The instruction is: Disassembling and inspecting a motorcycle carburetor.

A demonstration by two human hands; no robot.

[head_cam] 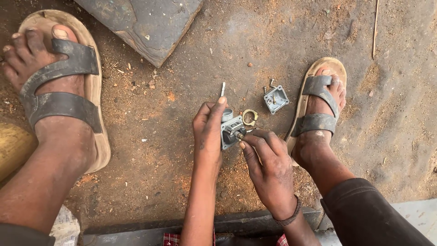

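Head camera looks straight down at two bare hands working low over a dirt floor (159,150). Left hand (208,132) has its grip closed around a small grey metal carburetor body (231,130), thumb up along its far edge, holding it just above the ground between the feet. Right hand (269,171) has its fingers pinched together on a small brass-coloured fitting (239,135) at the near right side of the carburetor body; what the fingertips hold beyond that is too small to tell. A dark braided band circles the right wrist. Just right of the carburetor a brass ring clip (249,117) lies on the ground, and farther right a square grey metal cover plate (276,99) with small screws beside it. A thin metal pin (223,88) lies just beyond the left thumb. Sandalled feet frame the scene: one at far left (54,86), one at right (321,107). A flat dark stone slab (145,25) sits at the far edge.
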